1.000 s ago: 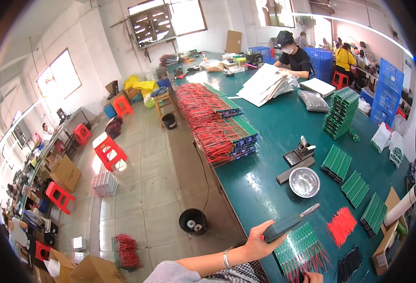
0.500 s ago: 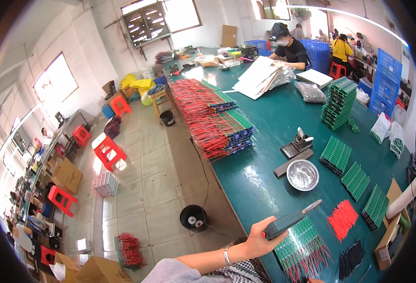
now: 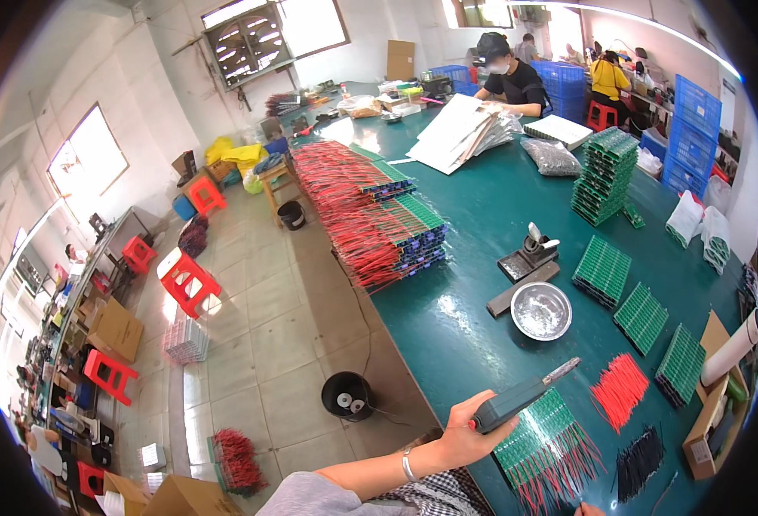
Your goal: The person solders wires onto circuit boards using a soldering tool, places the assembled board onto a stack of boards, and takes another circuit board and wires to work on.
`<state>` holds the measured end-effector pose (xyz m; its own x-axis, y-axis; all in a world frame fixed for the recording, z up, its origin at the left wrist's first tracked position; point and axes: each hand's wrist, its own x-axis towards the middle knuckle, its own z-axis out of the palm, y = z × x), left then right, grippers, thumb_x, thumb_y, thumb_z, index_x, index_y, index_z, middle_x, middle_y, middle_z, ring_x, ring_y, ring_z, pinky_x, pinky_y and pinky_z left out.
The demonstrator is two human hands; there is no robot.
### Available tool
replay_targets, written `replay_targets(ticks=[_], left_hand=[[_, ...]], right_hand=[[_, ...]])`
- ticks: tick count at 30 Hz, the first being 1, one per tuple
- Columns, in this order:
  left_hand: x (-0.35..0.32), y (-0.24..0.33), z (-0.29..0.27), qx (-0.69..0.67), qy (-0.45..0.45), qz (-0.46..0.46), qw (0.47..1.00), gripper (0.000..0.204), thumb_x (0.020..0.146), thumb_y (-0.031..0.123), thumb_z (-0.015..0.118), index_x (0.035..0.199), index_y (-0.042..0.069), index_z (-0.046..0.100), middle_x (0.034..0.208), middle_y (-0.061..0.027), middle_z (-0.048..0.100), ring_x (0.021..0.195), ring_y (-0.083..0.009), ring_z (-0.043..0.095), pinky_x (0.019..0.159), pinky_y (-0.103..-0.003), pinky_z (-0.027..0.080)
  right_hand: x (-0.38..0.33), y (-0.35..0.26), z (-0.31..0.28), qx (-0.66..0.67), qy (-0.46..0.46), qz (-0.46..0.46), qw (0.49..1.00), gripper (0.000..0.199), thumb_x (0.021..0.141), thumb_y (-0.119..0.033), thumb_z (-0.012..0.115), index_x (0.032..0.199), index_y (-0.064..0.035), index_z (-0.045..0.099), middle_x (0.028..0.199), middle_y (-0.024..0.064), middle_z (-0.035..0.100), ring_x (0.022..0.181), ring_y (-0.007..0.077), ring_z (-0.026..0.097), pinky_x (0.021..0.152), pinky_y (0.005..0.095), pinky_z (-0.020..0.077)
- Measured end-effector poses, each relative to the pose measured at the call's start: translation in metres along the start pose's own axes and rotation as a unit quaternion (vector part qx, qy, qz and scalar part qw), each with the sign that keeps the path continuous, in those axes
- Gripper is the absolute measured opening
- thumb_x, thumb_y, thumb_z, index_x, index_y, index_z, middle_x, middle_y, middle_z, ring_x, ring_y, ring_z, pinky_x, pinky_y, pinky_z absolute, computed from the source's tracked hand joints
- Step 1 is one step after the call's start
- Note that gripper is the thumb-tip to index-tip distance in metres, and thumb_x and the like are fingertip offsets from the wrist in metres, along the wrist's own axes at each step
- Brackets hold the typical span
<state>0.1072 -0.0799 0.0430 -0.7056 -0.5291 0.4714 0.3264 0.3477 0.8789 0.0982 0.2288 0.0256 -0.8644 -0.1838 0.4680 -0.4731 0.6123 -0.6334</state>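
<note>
My left hand (image 3: 469, 437), with a bracelet at the wrist, is closed around the grip of a dark grey soldering gun (image 3: 515, 404). Its metal tip points up and to the right over the table. Beneath the gun lies a green circuit-board panel (image 3: 540, 434) with a row of red wires hanging off its near edge. Of my right hand (image 3: 589, 510) only a bit of the fingers shows at the bottom edge, beside the wire ends; what it holds is hidden. To the right are a bunch of loose red wires (image 3: 619, 392) and a bunch of black wires (image 3: 639, 464).
A metal bowl (image 3: 541, 311) and a soldering stand (image 3: 527, 258) sit farther up the green table (image 3: 473, 344). Green board stacks (image 3: 602, 271) line the right side; wired boards (image 3: 370, 215) pile at the left edge. A co-worker (image 3: 516, 82) sits at the far side.
The whole view has shifted slightly, so the table's things appear a little farther left and higher. Slightly more of my right fingers shows. My left hand keeps the soldering gun above the panel.
</note>
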Motion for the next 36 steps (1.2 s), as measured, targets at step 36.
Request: replay_targets(ticks=[36], left_hand=[[0.019,-0.020,0.021,0.002,-0.086,-0.210,0.974,0.037,0.094,0.004,0.065,0.128,-0.009,0.062,0.119,-0.0156,0.067,0.102,-0.0241,0.063,0.081,-0.034,0.053]], right_hand=[[0.002,0.021,0.038,0.046,0.043,-0.016,0.998,0.010,0.088,-0.007,0.076,0.097,-0.0035,0.073,0.093,0.0066,0.070,0.081,0.0237,0.069,0.068,0.0336,0.0566]])
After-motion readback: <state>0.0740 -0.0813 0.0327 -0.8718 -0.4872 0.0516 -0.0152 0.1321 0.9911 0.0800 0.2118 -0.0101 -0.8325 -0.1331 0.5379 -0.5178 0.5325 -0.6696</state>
